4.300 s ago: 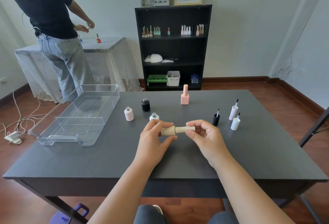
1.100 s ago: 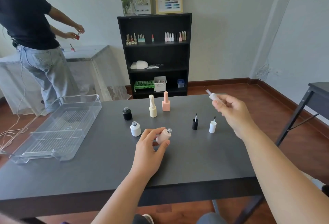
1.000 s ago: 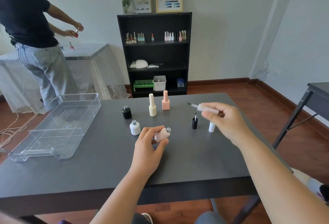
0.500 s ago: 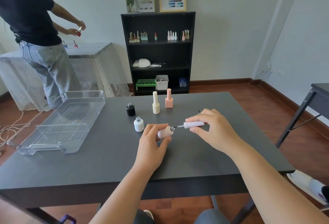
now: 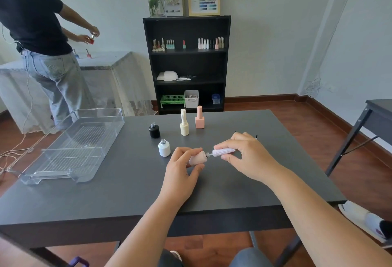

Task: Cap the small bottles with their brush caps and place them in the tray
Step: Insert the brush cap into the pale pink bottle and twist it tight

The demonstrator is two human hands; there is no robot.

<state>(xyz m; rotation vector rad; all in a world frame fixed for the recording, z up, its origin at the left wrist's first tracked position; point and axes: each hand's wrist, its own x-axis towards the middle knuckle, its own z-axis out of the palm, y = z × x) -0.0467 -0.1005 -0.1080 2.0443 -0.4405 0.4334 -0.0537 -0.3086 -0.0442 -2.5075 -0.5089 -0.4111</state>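
My left hand (image 5: 182, 173) grips a small pale pink bottle (image 5: 197, 158), tilted with its neck to the right. My right hand (image 5: 246, 156) pinches a ribbed pale pink brush cap (image 5: 223, 151), whose brush end is at the bottle's mouth. An open white bottle (image 5: 164, 148) and an open black bottle (image 5: 154, 131) stand left of my hands. A capped cream bottle (image 5: 184, 125) and a capped peach bottle (image 5: 199, 117) stand behind. The clear plastic tray (image 5: 99, 148) lies at the table's left. Two brush tips show just behind my right hand.
The dark grey table (image 5: 131, 186) holds everything. Another person (image 5: 40, 39) stands at a covered table at the back left. A black shelf (image 5: 187, 63) with small bottles stands against the wall. A second dark table (image 5: 379, 112) is at the right.
My right hand brought the pink brush cap down from the right to the bottle in my left hand, and the brush has gone further into the bottle's mouth.
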